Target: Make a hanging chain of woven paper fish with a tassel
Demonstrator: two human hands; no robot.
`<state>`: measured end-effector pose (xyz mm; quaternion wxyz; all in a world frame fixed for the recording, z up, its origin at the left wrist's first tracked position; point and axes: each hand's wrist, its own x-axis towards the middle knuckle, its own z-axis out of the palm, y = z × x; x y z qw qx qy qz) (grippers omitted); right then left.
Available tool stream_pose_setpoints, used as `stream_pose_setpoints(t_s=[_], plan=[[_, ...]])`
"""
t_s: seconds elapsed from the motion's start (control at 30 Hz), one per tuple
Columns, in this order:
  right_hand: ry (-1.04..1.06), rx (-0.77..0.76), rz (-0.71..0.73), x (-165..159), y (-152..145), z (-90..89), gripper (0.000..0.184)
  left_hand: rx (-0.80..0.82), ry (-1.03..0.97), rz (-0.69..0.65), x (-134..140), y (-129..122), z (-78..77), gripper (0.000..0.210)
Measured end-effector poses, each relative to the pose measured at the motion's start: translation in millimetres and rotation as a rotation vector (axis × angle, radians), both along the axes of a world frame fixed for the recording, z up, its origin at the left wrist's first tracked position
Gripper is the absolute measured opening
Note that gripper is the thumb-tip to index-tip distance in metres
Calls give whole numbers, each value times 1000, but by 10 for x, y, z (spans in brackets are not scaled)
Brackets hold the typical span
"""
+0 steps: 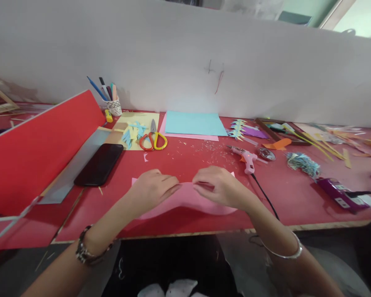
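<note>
A sheet of pink paper (188, 200) bows upward near the front edge of the red table. My left hand (156, 187) pinches its raised edge left of the middle. On the other side my right hand (218, 185) grips the same edge, a short gap away. Corners of the paper poke out behind both hands, and the fingers cover parts of it. Scissors (153, 138) with one red and one yellow handle lie beyond my left hand. Past my right hand rests a pink glue gun (247, 159) with a black cord.
A black phone (99, 164) lies at left beside a tilted red board (46, 144). At the back are blue paper (194, 123), a pen cup (113, 106) and cut paper strips (132, 134). To the right sit a tape roll (266, 154), blue-white fringe (303, 164) and a purple device (340, 194).
</note>
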<state>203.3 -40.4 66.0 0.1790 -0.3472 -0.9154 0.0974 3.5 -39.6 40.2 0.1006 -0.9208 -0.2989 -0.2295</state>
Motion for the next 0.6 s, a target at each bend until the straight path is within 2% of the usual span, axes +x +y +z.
stream_pose_setpoints(t_s=[0.1, 0.2, 0.3, 0.43, 0.6], plan=[[-1, 112, -13, -115, -3, -45, 16, -54, -42, 6, 8, -3, -15, 46], [69, 234, -7, -208, -3, -105, 14, -210, -108, -13, 20, -20, 23, 47], [114, 249, 7, -199, 12, -151, 13, -324, -120, -24, 3, -22, 51, 48], [104, 226, -11, -26, 43, -181, 11, -392, -125, -25, -122, 24, 55, 44], [44, 236, -79, 312, 67, -222, 14, -402, -110, 11, -422, 99, 120, 46]])
